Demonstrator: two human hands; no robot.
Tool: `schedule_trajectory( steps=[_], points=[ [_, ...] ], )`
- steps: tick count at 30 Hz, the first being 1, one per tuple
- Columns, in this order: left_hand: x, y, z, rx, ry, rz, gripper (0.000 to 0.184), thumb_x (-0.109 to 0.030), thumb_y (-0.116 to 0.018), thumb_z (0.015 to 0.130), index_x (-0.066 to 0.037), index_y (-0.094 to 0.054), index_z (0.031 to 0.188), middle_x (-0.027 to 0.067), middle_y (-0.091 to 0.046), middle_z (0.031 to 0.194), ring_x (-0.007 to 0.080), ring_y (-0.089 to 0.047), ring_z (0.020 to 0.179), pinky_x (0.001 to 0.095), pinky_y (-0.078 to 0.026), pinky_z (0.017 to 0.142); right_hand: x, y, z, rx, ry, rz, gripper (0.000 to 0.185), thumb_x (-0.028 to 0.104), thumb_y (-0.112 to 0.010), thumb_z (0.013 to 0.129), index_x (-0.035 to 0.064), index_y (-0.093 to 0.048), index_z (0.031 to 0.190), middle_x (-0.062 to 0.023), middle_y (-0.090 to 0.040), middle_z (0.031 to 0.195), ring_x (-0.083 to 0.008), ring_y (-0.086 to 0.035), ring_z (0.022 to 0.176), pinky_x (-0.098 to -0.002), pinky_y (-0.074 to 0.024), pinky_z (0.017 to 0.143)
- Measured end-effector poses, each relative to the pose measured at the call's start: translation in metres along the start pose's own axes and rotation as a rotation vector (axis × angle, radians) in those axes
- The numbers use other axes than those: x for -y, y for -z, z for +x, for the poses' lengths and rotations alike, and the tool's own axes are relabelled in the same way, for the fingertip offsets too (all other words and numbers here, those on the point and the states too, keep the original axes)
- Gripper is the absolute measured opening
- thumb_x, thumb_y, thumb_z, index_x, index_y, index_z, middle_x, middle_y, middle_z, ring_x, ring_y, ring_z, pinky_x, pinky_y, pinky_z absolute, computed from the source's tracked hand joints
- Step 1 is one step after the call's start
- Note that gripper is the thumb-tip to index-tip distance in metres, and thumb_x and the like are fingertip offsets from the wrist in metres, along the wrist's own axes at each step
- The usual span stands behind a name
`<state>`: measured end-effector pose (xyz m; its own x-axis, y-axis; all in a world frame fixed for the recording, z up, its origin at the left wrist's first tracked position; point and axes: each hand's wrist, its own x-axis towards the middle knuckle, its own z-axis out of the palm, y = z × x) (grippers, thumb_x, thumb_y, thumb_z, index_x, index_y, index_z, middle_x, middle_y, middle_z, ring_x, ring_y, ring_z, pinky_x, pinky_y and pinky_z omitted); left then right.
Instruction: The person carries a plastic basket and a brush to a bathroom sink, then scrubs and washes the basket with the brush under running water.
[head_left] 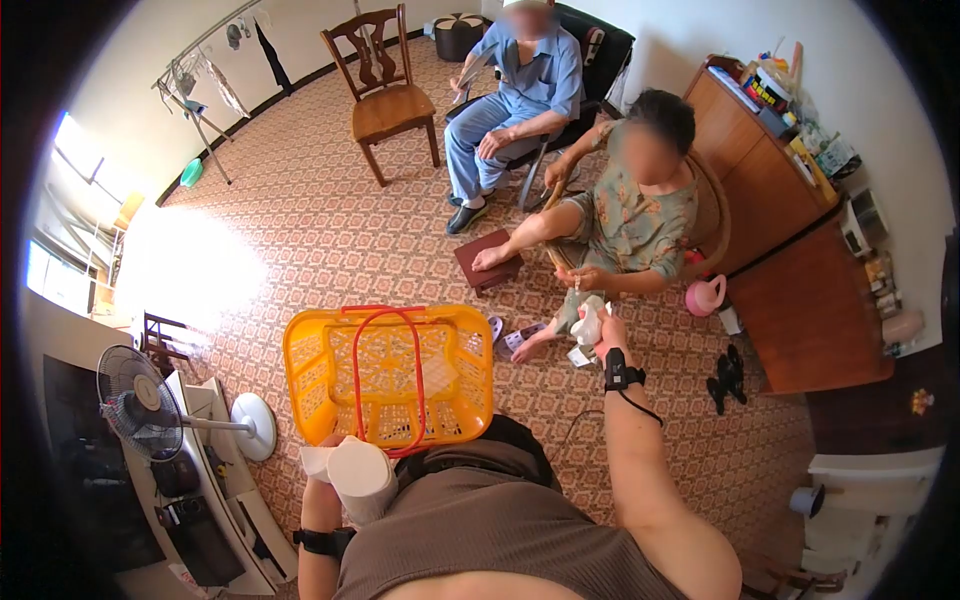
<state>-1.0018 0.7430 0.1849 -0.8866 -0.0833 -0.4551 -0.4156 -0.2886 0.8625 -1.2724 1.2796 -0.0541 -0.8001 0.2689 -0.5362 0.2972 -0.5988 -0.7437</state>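
My left hand, mostly hidden, is closed around a white paper roll held against my front. A loose white sheet hangs from the roll's left side. Just beyond it is a yellow plastic basket with red handles; whether my left hand also touches its rim, I cannot tell. On the right, my arm reaches forward, and my right hand is closed on a crumpled white tissue. A seated person's hand is just beyond the tissue; whether it touches it is unclear.
Two people sit ahead, one in a wicker chair, one in a black chair. A small brown stool supports a foot. A wooden chair stands farther back. A fan is left; a wooden cabinet and pink watering can are right.
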Motion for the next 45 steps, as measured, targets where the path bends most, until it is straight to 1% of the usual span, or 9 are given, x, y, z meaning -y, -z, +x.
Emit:
schedule_trajectory(
  steps=[3, 16, 22, 24, 28, 32, 38, 39, 45],
  points=[
    [0.0, -0.002, 0.004, 0.0, 0.006, -0.001, 0.035, -0.011, -0.057, 0.092, 0.0, -0.053, 0.125, 0.0118, -0.061, 0.113, 0.0209, -0.061, 0.098, 0.0324, -0.051, 0.083, -0.003, 0.008, -0.001, 0.054, -0.063, -0.005, 0.045, 0.013, -0.056, 0.096, -0.0006, -0.043, 0.137, -0.0145, -0.056, 0.125, -0.0284, -0.06, 0.106, -0.0421, -0.0517, 0.087],
    [-0.002, 0.0, 0.001, -0.02, 0.006, 0.003, 0.032, -0.01, -0.06, 0.089, 0.0, -0.055, 0.12, 0.0113, -0.063, 0.106, 0.0204, -0.063, 0.091, 0.0324, -0.052, 0.078, -0.016, -0.015, -0.022, -0.305, 0.06, -0.281, 0.042, 0.016, -0.069, 0.09, -0.0059, -0.055, 0.124, -0.0154, -0.064, 0.107, -0.0257, -0.064, 0.094, -0.0393, -0.0511, 0.078],
    [-0.004, -0.006, 0.025, -0.022, 0.043, -0.082, 0.031, -0.009, -0.061, 0.088, 0.0, -0.057, 0.118, 0.0111, -0.063, 0.103, 0.0202, -0.063, 0.088, 0.0324, -0.053, 0.075, -0.043, 0.031, 0.02, -0.432, -0.056, -0.703, 0.057, 0.042, -0.07, 0.085, -0.0044, -0.062, 0.117, -0.0176, -0.066, 0.111, -0.0283, -0.064, 0.098, -0.0391, -0.0505, 0.079],
    [-0.004, -0.007, 0.03, -0.036, 0.064, -0.131, 0.031, -0.009, -0.061, 0.088, 0.0, -0.057, 0.117, 0.0111, -0.063, 0.102, 0.0201, -0.063, 0.087, 0.0324, -0.053, 0.074, -0.049, 0.033, 0.016, -0.393, -0.056, -0.724, 0.064, 0.052, -0.067, 0.083, -0.0036, -0.064, 0.115, -0.0157, -0.066, 0.111, -0.0289, -0.064, 0.096, -0.0414, -0.0497, 0.08],
    [-0.005, -0.007, 0.043, -0.083, 0.146, -0.253, 0.03, -0.008, -0.062, 0.087, 0.0, -0.058, 0.115, 0.0109, -0.064, 0.101, 0.0199, -0.064, 0.085, 0.0325, -0.054, 0.073, -0.044, 0.013, -0.023, -0.198, 0.003, -0.355, 0.054, 0.044, -0.065, 0.09, -0.004, -0.063, 0.115, -0.0115, -0.065, 0.111, -0.024, -0.061, 0.098, -0.0389, -0.0484, 0.079],
    [-0.003, -0.003, 0.047, -0.127, 0.203, -0.339, 0.029, -0.008, -0.063, 0.086, 0.0, -0.059, 0.114, 0.0108, -0.064, 0.099, 0.0198, -0.064, 0.083, 0.0325, -0.054, 0.071, -0.007, -0.018, -0.085, -0.186, -0.082, -0.542, 0.045, 0.055, -0.053, 0.094, 0.0106, -0.047, 0.085, -0.0026, -0.044, 0.078, -0.0188, -0.053, 0.067, -0.0372, -0.0453, 0.057],
    [-0.001, 0.003, 0.06, -0.138, 0.244, -0.406, 0.028, -0.007, -0.064, 0.085, 0.001, -0.06, 0.112, 0.0106, -0.065, 0.096, 0.0195, -0.065, 0.079, 0.0325, -0.055, 0.068, 0.024, -0.074, -0.134, -0.012, 0.114, -0.154, 0.028, 0.03, -0.054, 0.098, 0.0042, -0.059, 0.108, -0.0049, -0.061, 0.099, -0.0188, -0.061, 0.09, -0.035, -0.0508, 0.079],
    [0.0, 0.003, 0.063, -0.136, 0.249, -0.413, 0.028, -0.007, -0.065, 0.085, 0.001, -0.06, 0.111, 0.0106, -0.065, 0.095, 0.0195, -0.065, 0.079, 0.0325, -0.055, 0.068, 0.036, -0.077, -0.138, 0.131, 0.217, -0.286, 0.026, 0.017, -0.056, 0.096, 0.0018, -0.059, 0.116, -0.0056, -0.062, 0.106, -0.0184, -0.06, 0.1, -0.0332, -0.0484, 0.089],
    [-0.002, 0.011, 0.08, -0.085, 0.308, -0.438, 0.027, -0.006, -0.066, 0.084, 0.001, -0.061, 0.109, 0.0104, -0.066, 0.092, 0.0193, -0.066, 0.076, 0.0325, -0.055, 0.065, 0.076, -0.197, -0.251, 0.64, 0.321, -0.917, 0.021, 0.018, -0.065, 0.09, 0.0033, -0.064, 0.105, -0.0061, -0.065, 0.099, -0.0122, -0.06, 0.097, -0.0295, -0.0493, 0.082]
  ],
)
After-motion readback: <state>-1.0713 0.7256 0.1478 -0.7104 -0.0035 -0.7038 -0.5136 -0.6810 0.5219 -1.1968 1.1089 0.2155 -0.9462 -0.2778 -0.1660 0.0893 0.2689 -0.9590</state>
